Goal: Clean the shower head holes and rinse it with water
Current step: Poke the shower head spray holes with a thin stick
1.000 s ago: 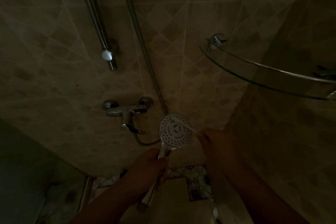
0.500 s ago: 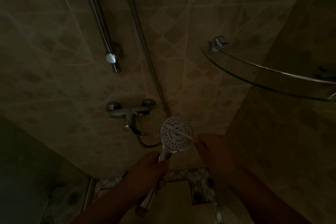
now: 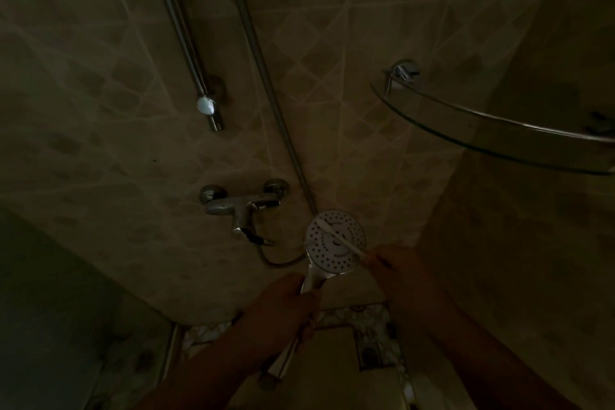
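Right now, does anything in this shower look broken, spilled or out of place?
Nothing stands out. The left hand grips the shower head by its handle, and the right hand holds a thin white stick across its face. The mixer tap and glass shelf look intact, though the light is dim.

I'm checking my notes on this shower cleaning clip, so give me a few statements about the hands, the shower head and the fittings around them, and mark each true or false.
1. The left hand grips the handle of the shower head. True.
2. The right hand holds a sponge. False: it pinches a thin white stick laid across the perforated face.
3. Water is spraying from the shower head. False: no water shows.
4. The wall tap is left of the shower head. True.
5. The glass corner shelf is below the hands. False: it is above, at the right.
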